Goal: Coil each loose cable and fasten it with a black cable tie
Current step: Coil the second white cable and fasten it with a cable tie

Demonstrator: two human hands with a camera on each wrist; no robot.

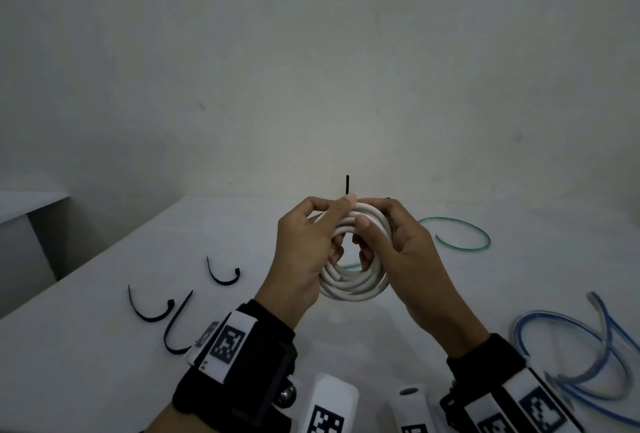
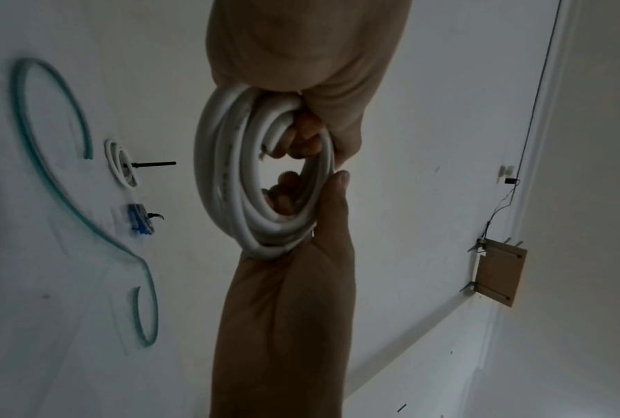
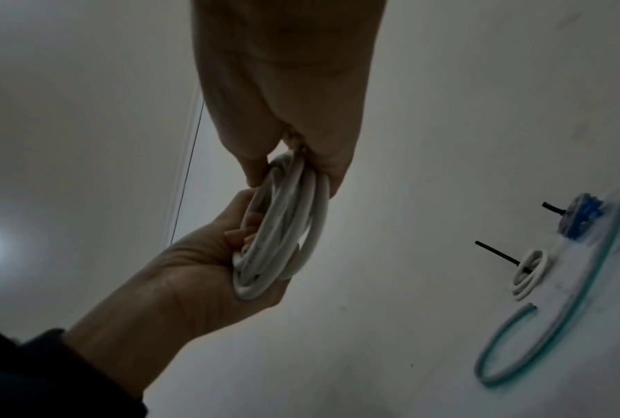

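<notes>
Holding the white cable coil (image 1: pixel 353 280) upright above the worktop (image 1: pixel 104 380), you have both hands on it — your left hand (image 1: pixel 304 259) grips the left side of the ring, its fingers hooked through the middle, and your right hand (image 1: pixel 398 245) grips the right side, its thumb lying across the top loops. The loops lie bunched together in several turns. From the left wrist view, the fingertips (image 2: pixel 301 133) of both hands poke into the centre of the ring.

To your left, 3 black cable ties (image 1: pixel 159 315) lie curved on the worktop, well apart from the coil. A loose green cable (image 1: pixel 464 235) curls on the surface beyond your right hand, and a loose blue cable (image 1: pixel 581 346) loops near your right wrist. Farther back stand 2 finished bundles — a small white coil (image 3: pixel 528 271) and a small blue coil (image 3: pixel 582 215) — each with a black tie tail sticking out.
</notes>
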